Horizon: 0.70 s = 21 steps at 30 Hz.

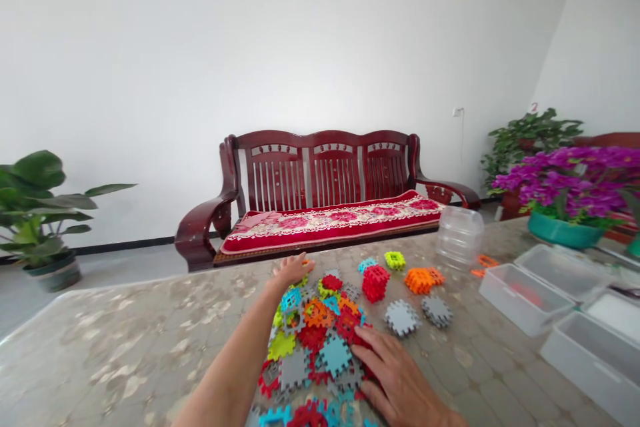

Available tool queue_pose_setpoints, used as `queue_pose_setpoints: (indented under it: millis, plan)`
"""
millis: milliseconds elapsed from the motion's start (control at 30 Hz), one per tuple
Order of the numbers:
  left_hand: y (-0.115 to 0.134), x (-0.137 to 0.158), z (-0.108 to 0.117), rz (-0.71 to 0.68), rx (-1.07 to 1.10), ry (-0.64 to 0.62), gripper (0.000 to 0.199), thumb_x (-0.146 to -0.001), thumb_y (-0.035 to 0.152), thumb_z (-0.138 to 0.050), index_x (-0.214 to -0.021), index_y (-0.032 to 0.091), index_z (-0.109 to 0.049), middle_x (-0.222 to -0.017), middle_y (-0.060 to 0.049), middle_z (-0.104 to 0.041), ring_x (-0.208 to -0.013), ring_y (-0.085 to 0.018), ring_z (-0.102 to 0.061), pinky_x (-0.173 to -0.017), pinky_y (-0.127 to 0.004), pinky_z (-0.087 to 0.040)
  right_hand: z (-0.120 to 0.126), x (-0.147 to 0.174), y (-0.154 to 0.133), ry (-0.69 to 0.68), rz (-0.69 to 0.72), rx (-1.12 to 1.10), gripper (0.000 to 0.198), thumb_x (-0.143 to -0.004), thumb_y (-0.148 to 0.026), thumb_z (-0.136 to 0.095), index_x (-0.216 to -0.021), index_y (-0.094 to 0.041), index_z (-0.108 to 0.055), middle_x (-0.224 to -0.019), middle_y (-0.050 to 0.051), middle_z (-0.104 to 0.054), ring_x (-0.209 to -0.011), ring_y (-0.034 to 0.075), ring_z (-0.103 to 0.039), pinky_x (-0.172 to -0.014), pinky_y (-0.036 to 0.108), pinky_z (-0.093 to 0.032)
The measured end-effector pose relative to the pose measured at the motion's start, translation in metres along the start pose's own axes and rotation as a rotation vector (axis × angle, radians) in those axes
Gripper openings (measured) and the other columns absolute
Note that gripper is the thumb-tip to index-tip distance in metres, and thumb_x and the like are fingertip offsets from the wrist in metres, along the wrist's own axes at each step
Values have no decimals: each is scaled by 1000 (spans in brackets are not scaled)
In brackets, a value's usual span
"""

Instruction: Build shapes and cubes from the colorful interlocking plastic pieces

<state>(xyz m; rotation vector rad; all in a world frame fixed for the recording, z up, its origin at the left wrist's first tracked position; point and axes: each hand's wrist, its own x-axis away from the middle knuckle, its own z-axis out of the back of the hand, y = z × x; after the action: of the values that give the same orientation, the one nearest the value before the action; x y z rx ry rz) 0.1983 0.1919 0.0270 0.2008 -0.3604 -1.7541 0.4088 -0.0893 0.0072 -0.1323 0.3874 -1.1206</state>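
A heap of notched plastic puzzle tiles (295,368) in red, grey, blue, orange and lime lies before me. At its far edge my left hand (291,271) reaches over, fingers apart, beside an orange tile (309,265); its fingertips are partly hidden. My right hand (395,373) rests along the near right side of the heap. Its fingers are spread and touch red tiles (367,339). A light blue tile (335,355) lies just left of those fingertips. To the right of the heap stand a red stack of tiles (375,282) and an orange stack (419,280).
Two grey tile stacks (401,317) (437,311) and a lime stack (395,260) lie to the right. Beyond them are a clear plastic jar (460,238), open clear boxes (517,300) and a teal flower pot (565,230). A wooden bench (310,140) stands behind the table.
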Motion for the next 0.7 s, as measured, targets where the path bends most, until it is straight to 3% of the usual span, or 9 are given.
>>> queue_pose_setpoints:
  millis: [100, 200, 367, 500, 567, 700]
  plan:
    - [5, 3, -4, -1, -18, -2, 56, -77, 54, -58, -127, 28, -63, -140, -15, -55, -133, -44, -44, -103, -58, -36, 0, -1, 0, 13, -5, -5, 48, -93, -38, -56, -139, -26, -53, -152, 8, -45, -139, 26, -41, -117, 45, -34]
    - [10, 8, -4, -60, -7, 9, 44, -70, 37, -67, -112, 26, -69, -130, -11, -62, -126, -36, -51, -102, -45, -41, 1, 0, -1, 13, -5, -11, 48, -93, -37, -55, -139, -26, -52, -152, 8, -45, -139, 26, -40, -117, 44, -34]
    - [19, 16, -1, -152, 94, -51, 19, -66, 23, -66, -84, 19, -70, -89, -4, -71, -91, -21, -64, -76, -27, -47, 3, 3, -6, 23, -25, -30, 47, -93, -37, -54, -139, -26, -53, -152, 8, -44, -139, 26, -40, -117, 45, -33]
    - [21, 22, 11, -212, 194, -146, 14, -70, 29, -63, -76, 18, -67, -68, 0, -66, -66, -15, -58, -58, -24, -40, 4, 3, -8, 3, -54, -39, 46, -95, -40, -52, -139, -26, -53, -152, 9, -44, -139, 28, -39, -118, 47, -31]
    - [22, 24, 20, -253, 232, -212, 23, -74, 39, -59, -72, 17, -67, -61, 0, -63, -56, -13, -53, -52, -25, -37, 5, 2, -9, 1, -55, -40, 46, -94, -39, -52, -139, -26, -53, -152, 8, -44, -139, 27, -40, -118, 47, -31]
    - [32, 21, 31, -347, 276, -265, 43, -80, 55, -52, -82, 16, -70, -68, -4, -69, -57, -14, -56, -54, -25, -42, 6, 1, -10, 1, -57, -34, 46, -94, -36, -53, -139, -26, -52, -152, 7, -44, -139, 26, -39, -118, 45, -31]
